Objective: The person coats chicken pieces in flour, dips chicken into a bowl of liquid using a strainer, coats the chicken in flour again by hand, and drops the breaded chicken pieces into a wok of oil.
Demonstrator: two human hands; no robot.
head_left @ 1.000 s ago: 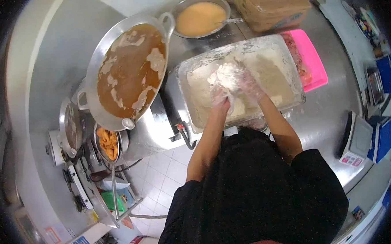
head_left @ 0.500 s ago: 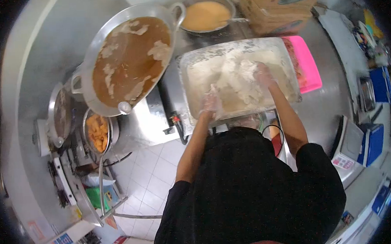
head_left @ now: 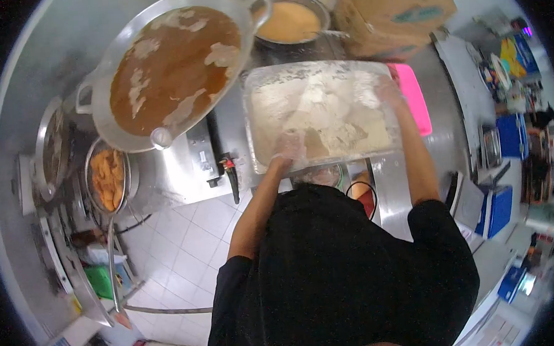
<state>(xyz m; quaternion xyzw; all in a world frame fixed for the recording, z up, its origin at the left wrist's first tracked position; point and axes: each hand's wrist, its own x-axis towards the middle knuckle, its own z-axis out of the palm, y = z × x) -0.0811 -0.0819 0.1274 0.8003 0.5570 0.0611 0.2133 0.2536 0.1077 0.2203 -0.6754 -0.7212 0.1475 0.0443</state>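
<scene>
A metal tray (head_left: 326,160) holds a bed of white flour (head_left: 314,105). My left hand (head_left: 290,145), in a clear plastic glove, lies on the flour near the tray's front left, its fingers apart and nothing visible in them. At the right side, my right hand (head_left: 390,94), also gloved, is smeared by motion over the tray's edge; its fingers cannot be made out. Just beyond that hand is a pink tub (head_left: 415,100), partly hidden by the tray and my right arm.
Left of the tray stands a large pan of brown oil (head_left: 174,72). A bowl of orange-yellow liquid (head_left: 289,22) and a cardboard box (head_left: 394,16) are behind. Fried pieces (head_left: 107,179) fill a long-handled strainer at left. A gas valve (head_left: 227,163) sits near the counter edge.
My right hand has moved right, from the flour to the tray's right edge. My left hand has shifted slightly toward the tray's front. The camera view has also shifted.
</scene>
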